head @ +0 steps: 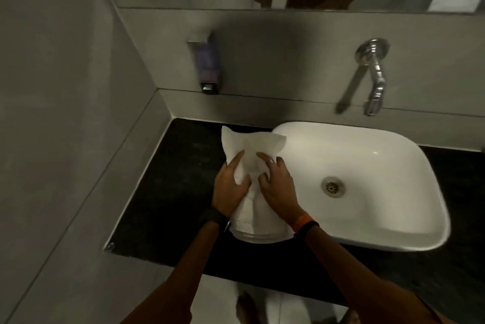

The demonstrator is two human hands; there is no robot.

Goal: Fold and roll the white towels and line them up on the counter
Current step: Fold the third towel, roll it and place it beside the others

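A: What occupies the left of the view?

B: Grey tiled wall, and on the back wall a soap dispenser (208, 66) mounted above the black desk (168, 187). The desk fills the corner and runs rightward under the basin.

A: Where is the task's thing?

B: A white towel (252, 145) lies on the desk, just left of the basin, its far corners spread and one touching the basin rim. Its near end is narrowed into a stacked or rolled edge at the desk's front part; which of the two cannot be told.

A: State of the hands?

B: Both press on the towel's middle, close together but not touching. The left hand (231, 187), a dark watch at its wrist, has its fingers (237, 159) flat and the thumb tucked into a fold. The right hand (275, 184), with an orange band at its wrist, has its fingers curled into the cloth, pinching a crease.

A: And to the right?

B: A white vessel sink (409, 218) with a metal drain (332, 187), resting on the desk. Above it, a chrome wall tap (374, 74).
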